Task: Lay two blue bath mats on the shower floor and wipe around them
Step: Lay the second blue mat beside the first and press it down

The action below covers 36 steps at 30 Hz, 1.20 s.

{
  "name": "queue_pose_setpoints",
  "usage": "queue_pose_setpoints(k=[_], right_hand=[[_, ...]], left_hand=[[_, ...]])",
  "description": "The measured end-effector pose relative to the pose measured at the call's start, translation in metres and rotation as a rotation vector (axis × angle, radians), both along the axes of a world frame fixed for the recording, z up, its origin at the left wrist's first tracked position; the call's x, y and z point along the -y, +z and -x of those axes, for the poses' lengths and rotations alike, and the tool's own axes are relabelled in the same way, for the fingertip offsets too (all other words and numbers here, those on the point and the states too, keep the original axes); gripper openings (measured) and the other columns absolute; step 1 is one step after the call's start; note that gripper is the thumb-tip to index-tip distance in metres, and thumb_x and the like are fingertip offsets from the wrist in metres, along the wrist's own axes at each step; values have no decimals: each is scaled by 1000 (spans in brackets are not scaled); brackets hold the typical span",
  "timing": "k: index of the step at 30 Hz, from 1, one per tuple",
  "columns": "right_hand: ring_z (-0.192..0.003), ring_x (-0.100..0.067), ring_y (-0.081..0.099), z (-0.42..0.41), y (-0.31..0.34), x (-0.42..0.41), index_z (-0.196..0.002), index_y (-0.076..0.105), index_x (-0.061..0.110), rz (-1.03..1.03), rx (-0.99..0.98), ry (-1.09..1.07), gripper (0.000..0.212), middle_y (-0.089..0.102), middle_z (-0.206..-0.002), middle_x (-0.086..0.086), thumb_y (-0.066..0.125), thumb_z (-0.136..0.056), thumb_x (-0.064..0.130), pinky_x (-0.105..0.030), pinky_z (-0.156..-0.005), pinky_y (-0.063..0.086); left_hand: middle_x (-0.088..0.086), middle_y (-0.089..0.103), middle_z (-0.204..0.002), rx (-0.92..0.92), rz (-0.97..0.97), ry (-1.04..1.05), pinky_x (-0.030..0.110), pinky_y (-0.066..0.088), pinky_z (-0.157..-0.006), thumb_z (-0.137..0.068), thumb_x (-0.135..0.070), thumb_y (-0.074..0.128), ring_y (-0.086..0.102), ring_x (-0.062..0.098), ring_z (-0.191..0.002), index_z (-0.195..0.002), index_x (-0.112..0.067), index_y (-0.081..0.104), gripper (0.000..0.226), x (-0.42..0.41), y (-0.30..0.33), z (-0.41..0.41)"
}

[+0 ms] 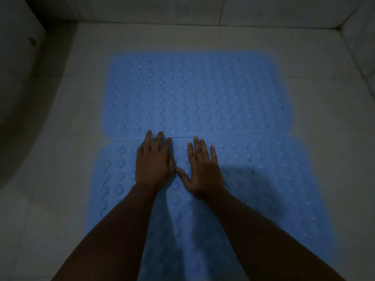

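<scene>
Two blue bath mats with raised bumps and small holes lie flat on the pale tiled shower floor (324, 110). The far mat (194, 92) and the near mat (274, 179) meet edge to edge along a thin seam. My left hand (154, 165) rests palm down on the near mat, its fingertips reaching over the seam onto the far mat. Just to its right, my right hand (203, 171) also lies flat on the near mat with fingers spread, tips just short of the seam. Neither hand holds anything. My forearms hide part of the near mat.
Tiled walls (182, 9) close the floor at the back and right. A curved pale fixture (22, 94) with a small round fitting (31, 41) bulges in at the left. Bare floor strips run beside both mats. The light is dim.
</scene>
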State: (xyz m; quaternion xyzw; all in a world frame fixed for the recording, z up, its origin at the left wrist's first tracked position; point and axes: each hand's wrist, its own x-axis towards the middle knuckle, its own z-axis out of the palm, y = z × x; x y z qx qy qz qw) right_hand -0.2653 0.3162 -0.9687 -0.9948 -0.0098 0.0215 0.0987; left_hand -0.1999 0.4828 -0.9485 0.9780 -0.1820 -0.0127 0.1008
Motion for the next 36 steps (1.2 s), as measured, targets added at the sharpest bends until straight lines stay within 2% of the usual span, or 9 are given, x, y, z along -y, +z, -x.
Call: queue_pose_setpoints(k=[4, 7, 9, 11, 13, 18, 25, 30, 36], right_hand=[[-156, -29, -7, -3, 7, 0, -160, 11, 7, -27, -131, 21, 103, -4, -168, -14, 30, -88, 79, -55, -124, -2], [-154, -24, -15, -23, 35, 11, -160, 2, 12, -201, -433, 25, 99, -16, -167, -8, 33, -92, 76, -50, -124, -10], [-156, -23, 7, -47, 67, 27, -158, 25, 13, -371, -571, -39, 81, 9, -168, -8, 41, -98, 64, -41, -126, 4], [-146, -23, 36, -64, 92, 50, -147, 50, 16, -433, -458, -108, 58, 42, -157, -7, 52, -100, 50, -31, -119, 24], [-139, -24, 46, -67, 105, 72, -141, 57, 19, -407, -325, -140, 46, 52, -149, -6, 55, -100, 40, -29, -115, 31], [-133, -22, 52, -54, 111, 127, -133, 63, 19, -368, -223, -194, 37, 59, -143, -3, 58, -99, 32, -31, -113, 36], [-126, -22, 56, -21, 89, 191, -122, 68, 20, -339, -59, -265, 28, 64, -133, -2, 59, -98, 29, -34, -107, 41], [-116, -24, 59, -7, 62, 216, -113, 71, 19, -352, 12, -267, 26, 69, -119, -2, 60, -94, 33, -37, -100, 47], [-115, -24, 58, 0, 50, 225, -110, 72, 21, -354, 7, -291, 29, 68, -118, -1, 58, -89, 36, -38, -98, 49]], left_hand=[[10, 41, -159, 7, 16, 28, 54, 37, -110, -97, -37, 39, 21, 35, -154, -144, -16, 53, 53, -6, -2, -5], [12, 46, -156, 20, 33, 88, 54, 39, -108, -97, -37, 35, 25, 37, -152, -143, -14, 56, 55, -11, 4, -6], [13, 48, -154, 0, 44, 135, 56, 40, -107, -96, -37, 37, 27, 39, -151, -141, -14, 57, 55, -9, 11, -5], [13, 49, -153, -34, 48, 152, 58, 41, -106, -93, -36, 40, 29, 40, -150, -140, -14, 58, 54, 2, 17, -3], [14, 52, -150, -50, 54, 117, 58, 43, -104, -90, -36, 41, 32, 43, -148, -137, -14, 61, 55, 21, 19, 1], [13, 45, -157, -93, 92, -52, 59, 35, -113, -91, -35, 42, 24, 43, -152, -142, -15, 56, 56, 92, 12, 28], [12, -7, -171, -142, -36, -286, 59, 1, -125, -102, -62, 19, -16, 34, -156, -163, -15, 12, 77, 179, -22, 54], [15, -1, -171, -60, -31, -287, 60, 5, -124, -98, -74, 20, -10, 30, -158, -162, -6, 12, 94, 180, -35, 58], [14, 10, -170, -137, -33, -258, 58, 2, -125, -99, -64, 19, 1, 30, -158, -160, -5, 22, 85, 189, -28, 53]])
